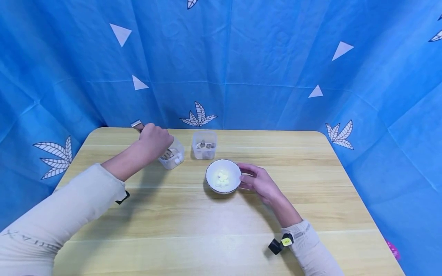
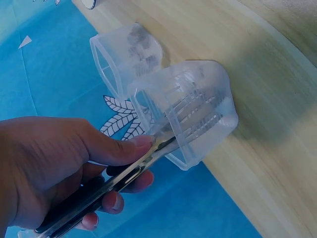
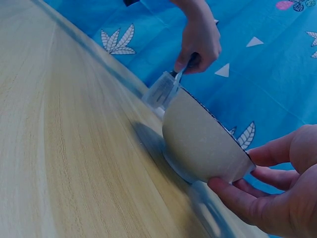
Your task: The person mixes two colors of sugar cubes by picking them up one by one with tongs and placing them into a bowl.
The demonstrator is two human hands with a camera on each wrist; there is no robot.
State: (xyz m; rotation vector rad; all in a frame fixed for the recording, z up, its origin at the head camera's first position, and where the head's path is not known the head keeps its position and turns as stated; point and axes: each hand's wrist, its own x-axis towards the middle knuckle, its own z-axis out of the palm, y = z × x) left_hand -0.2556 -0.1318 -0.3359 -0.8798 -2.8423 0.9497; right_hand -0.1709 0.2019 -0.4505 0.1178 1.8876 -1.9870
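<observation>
My left hand (image 1: 153, 142) grips a pair of metal tongs (image 2: 124, 181) with black on the handles. Their slotted ends reach down into a clear plastic container (image 1: 172, 163), where a white piece (image 1: 177, 160) shows near the front. Whether the tongs pinch anything is unclear. My right hand (image 1: 259, 182) holds the side of a white bowl (image 1: 214, 170) with a dark rim, thumb and fingers against its wall. Several pale, small pieces (image 1: 222, 179) lie in the bowl. From the right wrist view the bowl's outside (image 3: 198, 139) looks plain, and its contents are hidden.
A second clear container (image 1: 204, 135) with small brown pieces (image 1: 206, 145) stands right of the first, behind the bowl. Everything rests on a light wooden table (image 1: 193, 230). A blue patterned cloth (image 1: 262, 76) hangs behind the table and along its sides.
</observation>
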